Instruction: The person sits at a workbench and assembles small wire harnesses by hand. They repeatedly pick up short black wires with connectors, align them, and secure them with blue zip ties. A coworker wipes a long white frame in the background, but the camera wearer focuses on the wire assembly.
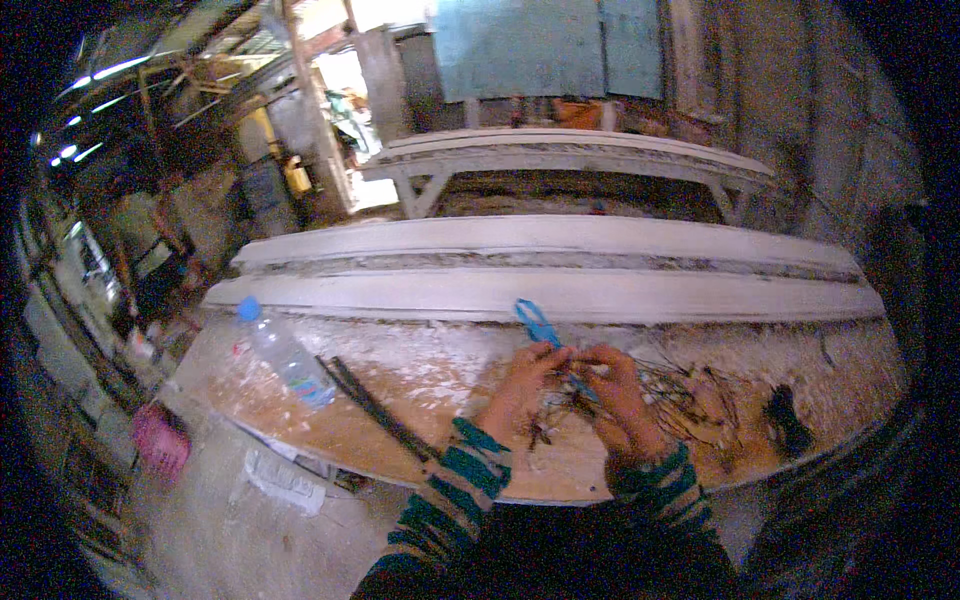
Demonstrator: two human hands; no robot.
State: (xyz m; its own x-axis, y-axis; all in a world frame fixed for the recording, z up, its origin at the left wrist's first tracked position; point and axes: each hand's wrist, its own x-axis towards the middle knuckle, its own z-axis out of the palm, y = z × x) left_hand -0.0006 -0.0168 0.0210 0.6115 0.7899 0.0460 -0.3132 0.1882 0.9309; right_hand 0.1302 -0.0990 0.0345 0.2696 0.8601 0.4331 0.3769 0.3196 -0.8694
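Observation:
My left hand (pixel 520 385) and my right hand (pixel 618 385) meet over a dusty wooden workbench (pixel 400 380). Between them they pinch a tool with blue handles (pixel 538 322), which sticks up and away from my fingers. Thin dark wire strands (pixel 560 405) hang from both hands under the tool. Both sleeves are striped green and dark. I cannot make out exactly which fingers grip the tool and which the wire.
A loose heap of wire pieces (pixel 690 395) lies right of my hands, with a dark lump (pixel 785 420) beyond it. A clear plastic bottle with a blue cap (pixel 285 355) and a dark metal bar (pixel 375 405) lie to the left. Long white plaster mouldings (pixel 540 290) lie behind.

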